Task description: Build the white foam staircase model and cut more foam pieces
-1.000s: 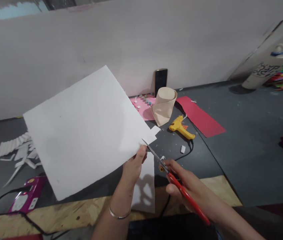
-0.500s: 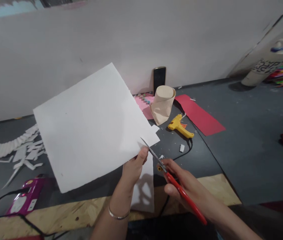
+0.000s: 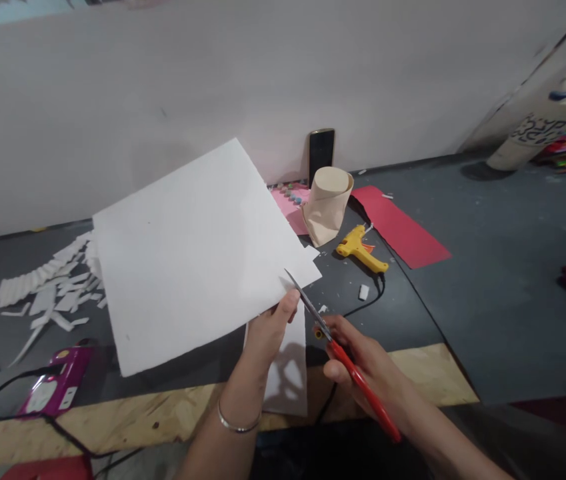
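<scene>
My left hand [image 3: 267, 333] pinches the near right edge of a large white paper sheet [image 3: 197, 253], holding it tilted above the dark table. In my right hand [image 3: 363, 363] are red-handled scissors [image 3: 347, 367], fingers closed round the handles. The blades point up and left, and their tip meets the sheet's edge right beside my left thumb. A narrow white paper strip [image 3: 287, 373] lies flat on the table below my left hand.
A yellow glue gun [image 3: 360, 248] with a black cord, a rolled beige paper [image 3: 327, 205], a red sheet [image 3: 400, 227], a pink sheet with small beads [image 3: 290, 200] and a phone [image 3: 321, 155] against the wall lie behind. White paper scraps [image 3: 47, 290] and a magenta device [image 3: 55, 390] sit left.
The white sheet has swung to the right and flatter, its left corner moving inward. The scissors and both hands shifted slightly up and left, blades staying at the sheet's edge.
</scene>
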Action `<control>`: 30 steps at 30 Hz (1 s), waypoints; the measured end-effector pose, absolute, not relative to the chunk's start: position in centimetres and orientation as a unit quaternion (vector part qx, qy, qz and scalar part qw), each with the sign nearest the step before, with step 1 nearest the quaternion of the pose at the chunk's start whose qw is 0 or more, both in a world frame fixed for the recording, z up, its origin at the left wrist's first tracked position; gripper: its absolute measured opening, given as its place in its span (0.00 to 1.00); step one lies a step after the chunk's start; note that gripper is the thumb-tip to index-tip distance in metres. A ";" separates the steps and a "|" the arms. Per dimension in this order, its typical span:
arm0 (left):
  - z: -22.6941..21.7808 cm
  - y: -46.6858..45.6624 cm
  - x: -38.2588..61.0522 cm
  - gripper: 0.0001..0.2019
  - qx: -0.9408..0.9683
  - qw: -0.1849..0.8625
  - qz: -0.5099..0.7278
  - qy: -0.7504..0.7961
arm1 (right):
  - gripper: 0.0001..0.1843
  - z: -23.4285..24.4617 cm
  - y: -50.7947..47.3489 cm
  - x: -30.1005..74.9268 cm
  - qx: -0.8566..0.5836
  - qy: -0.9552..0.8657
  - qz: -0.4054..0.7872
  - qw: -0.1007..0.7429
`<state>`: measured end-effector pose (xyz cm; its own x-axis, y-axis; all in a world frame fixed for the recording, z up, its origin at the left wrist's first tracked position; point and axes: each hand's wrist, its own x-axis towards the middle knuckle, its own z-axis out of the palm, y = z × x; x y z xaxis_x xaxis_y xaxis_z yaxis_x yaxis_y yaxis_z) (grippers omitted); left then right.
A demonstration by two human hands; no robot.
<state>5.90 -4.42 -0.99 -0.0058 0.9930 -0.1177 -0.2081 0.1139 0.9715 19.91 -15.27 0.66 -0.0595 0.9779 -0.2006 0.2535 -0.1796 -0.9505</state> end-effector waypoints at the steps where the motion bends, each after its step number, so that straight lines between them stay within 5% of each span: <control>1: -0.7 -4.5 6.0 0.17 0.406 0.591 0.526 0.458 | 0.28 0.7 -15.3 19.9 -0.582 -0.527 0.500 0.364; 5: 0.6 -5.0 5.6 0.24 0.307 0.627 0.593 0.401 | 0.25 0.7 -15.4 19.8 -0.577 -0.520 0.510 0.369; 9: 1.3 -5.6 4.4 0.16 0.238 0.621 0.630 0.402 | 0.23 0.8 -15.3 19.5 -0.569 -0.514 0.525 0.369; 30: 1.7 -6.9 3.3 0.22 0.232 0.598 0.640 0.422 | 0.19 1.1 -15.8 18.1 -0.601 -0.499 0.507 0.364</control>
